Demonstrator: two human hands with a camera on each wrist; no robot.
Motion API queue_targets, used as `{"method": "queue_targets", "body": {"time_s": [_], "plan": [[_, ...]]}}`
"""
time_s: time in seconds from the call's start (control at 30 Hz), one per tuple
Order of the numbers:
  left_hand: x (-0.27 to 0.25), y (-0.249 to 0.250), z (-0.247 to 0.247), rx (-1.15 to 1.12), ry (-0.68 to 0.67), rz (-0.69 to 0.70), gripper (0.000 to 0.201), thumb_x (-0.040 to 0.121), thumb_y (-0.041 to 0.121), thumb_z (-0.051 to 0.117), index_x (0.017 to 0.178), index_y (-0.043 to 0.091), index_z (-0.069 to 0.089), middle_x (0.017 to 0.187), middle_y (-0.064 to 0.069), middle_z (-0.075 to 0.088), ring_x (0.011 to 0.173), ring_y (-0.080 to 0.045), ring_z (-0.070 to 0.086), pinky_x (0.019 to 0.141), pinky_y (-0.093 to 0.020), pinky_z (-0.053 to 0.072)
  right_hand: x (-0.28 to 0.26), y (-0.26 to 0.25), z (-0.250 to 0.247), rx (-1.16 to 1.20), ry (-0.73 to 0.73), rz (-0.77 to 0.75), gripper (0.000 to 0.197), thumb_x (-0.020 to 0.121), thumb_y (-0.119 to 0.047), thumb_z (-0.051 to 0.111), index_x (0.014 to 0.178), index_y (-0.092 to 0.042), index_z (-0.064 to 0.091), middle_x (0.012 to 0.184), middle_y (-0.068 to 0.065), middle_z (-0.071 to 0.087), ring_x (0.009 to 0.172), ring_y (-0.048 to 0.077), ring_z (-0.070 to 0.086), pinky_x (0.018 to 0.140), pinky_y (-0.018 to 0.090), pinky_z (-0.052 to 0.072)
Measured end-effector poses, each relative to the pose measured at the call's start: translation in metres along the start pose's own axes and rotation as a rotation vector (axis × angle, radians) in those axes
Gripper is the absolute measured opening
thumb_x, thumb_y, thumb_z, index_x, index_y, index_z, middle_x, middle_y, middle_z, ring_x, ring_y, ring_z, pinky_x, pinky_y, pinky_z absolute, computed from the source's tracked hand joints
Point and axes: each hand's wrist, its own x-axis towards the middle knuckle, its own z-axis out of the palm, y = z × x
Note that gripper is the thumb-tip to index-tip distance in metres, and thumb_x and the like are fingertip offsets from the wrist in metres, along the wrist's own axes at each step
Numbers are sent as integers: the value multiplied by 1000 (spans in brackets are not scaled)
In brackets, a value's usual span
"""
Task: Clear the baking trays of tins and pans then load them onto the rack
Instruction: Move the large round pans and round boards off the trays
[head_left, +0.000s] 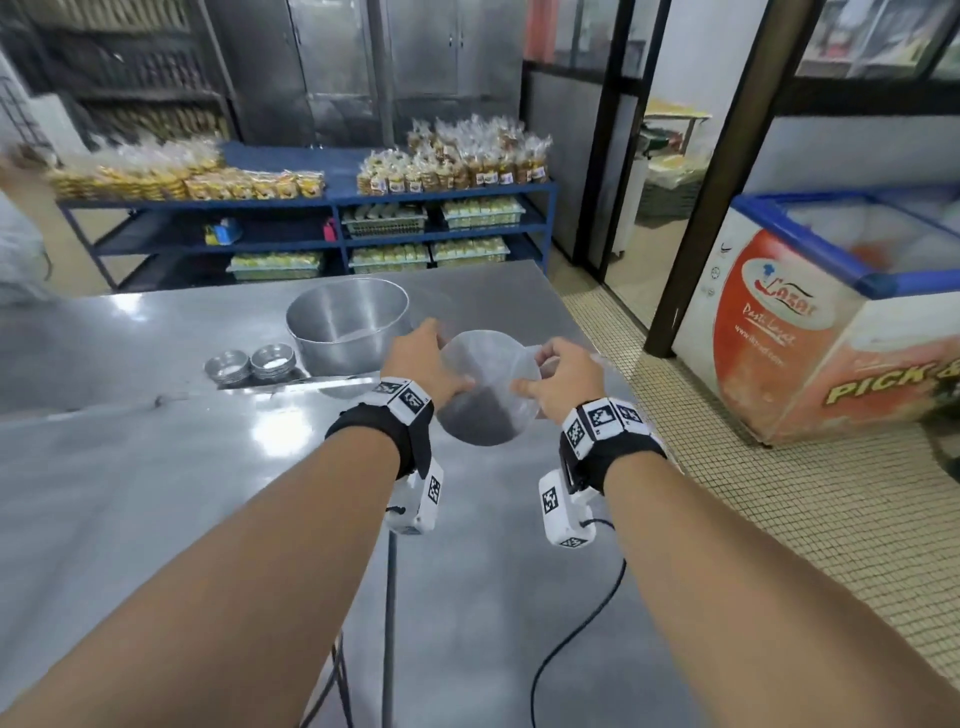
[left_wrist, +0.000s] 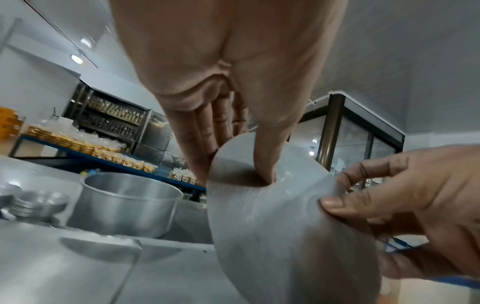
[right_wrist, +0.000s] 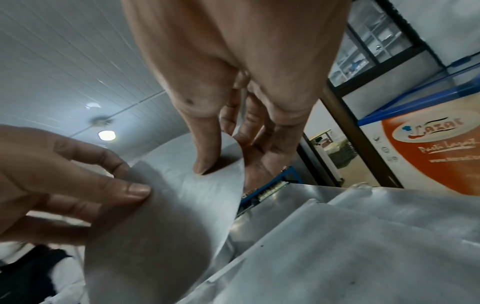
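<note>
A round sheet of translucent baking paper (head_left: 488, 400) is held up above the steel table, bent between both hands. My left hand (head_left: 449, 364) pinches its left edge, thumb on top (left_wrist: 265, 160) and fingers behind. My right hand (head_left: 535, 371) pinches the right edge the same way, thumb (right_wrist: 205, 156) pressing the paper (right_wrist: 168, 216). Behind the hands a large round metal pan (head_left: 348, 325) stands empty. Two stacks of small tins (head_left: 252, 364) sit left of it. Flat steel trays (head_left: 182, 493) lie on the near table, one below the paper (right_wrist: 350, 246).
Blue shelving (head_left: 332, 197) loaded with bagged baked goods stands beyond the table. A chest freezer (head_left: 831, 322) sits on the tiled floor at right, past the table's right edge. A black cable (head_left: 571, 639) trails from my right wrist across the table.
</note>
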Motion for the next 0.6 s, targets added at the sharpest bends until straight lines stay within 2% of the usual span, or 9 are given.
{"method": "queue_targets", "body": {"time_s": [0.1,0.2,0.3,0.43,0.5,0.6], "plan": [[-40,-25,-58,34,34,4,41,70,25,90,92,14,57,80,4,58,84,-21,60,68,-28,42,-49,-36,24,21,-54,-34,38,64,-11,91,80,-19,58,80,7,61,70,23,64,55,49,60],[-79,-55,-105,93,7,8,50,64,21,91,102,19,59,94,0,65,86,-21,63,59,-26,46,-96,-64,50,50,-122,-66,38,63,-8,92,78,-18,59,74,4,56,64,22,60,49,44,60],[-120,-87,-136,204,-60,38,54,64,22,86,107,27,55,96,-2,67,86,-23,64,64,-28,50,-140,-82,76,14,-191,-103,38,61,-5,92,74,-17,58,68,1,54,58,19,57,46,38,58],[-175,-128,-158,257,-136,42,48,67,31,88,104,25,58,90,3,61,82,-21,61,66,-30,53,-190,-92,105,-72,-273,-164,35,54,-4,93,71,-10,62,63,0,56,52,18,57,45,47,58],[-199,-148,-164,214,-162,10,36,71,31,86,98,21,65,90,2,66,79,-19,63,67,-30,55,-211,-94,116,-135,-343,-181,35,54,-4,94,69,-13,64,65,2,59,52,22,59,48,49,58],[-230,-173,-166,224,-211,8,29,72,27,88,94,16,72,89,-1,70,79,-19,63,67,-26,51,-237,-93,130,-187,-470,-189,34,56,-3,94,69,-16,65,68,6,61,52,30,62,47,52,57]]}}
